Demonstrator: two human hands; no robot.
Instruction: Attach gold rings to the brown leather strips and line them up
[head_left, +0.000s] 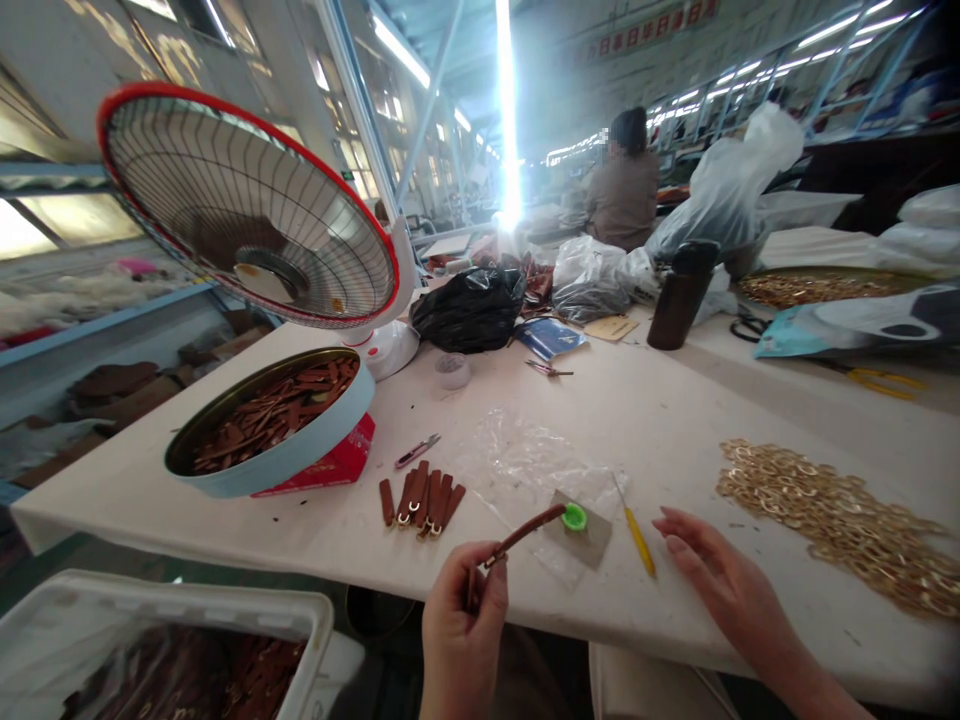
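Between the thumb and fingers of my left hand (466, 620) is a brown leather strap (531, 526), with a bit of metal at the pinched end. Its far end reaches over a small green cap (574, 517) lying on a grey square piece (589, 538). My right hand (705, 565) hovers or rests low at the table's front, fingers stretched out and holding nothing. Just left of its fingertips lies a yellow-handled awl (639, 543). A group of short brown leather tabs (421, 498), some with gold rings, lies to the left of the strap.
A round tin (300, 445) full of brown leather pieces sits tilted on a red box (341, 462). Behind it stands a fan (255, 210). Gold rings (832, 520) are heaped at right. Thread snips (418, 451), a dark bottle (681, 295) and a black bag (471, 308) lie farther back.
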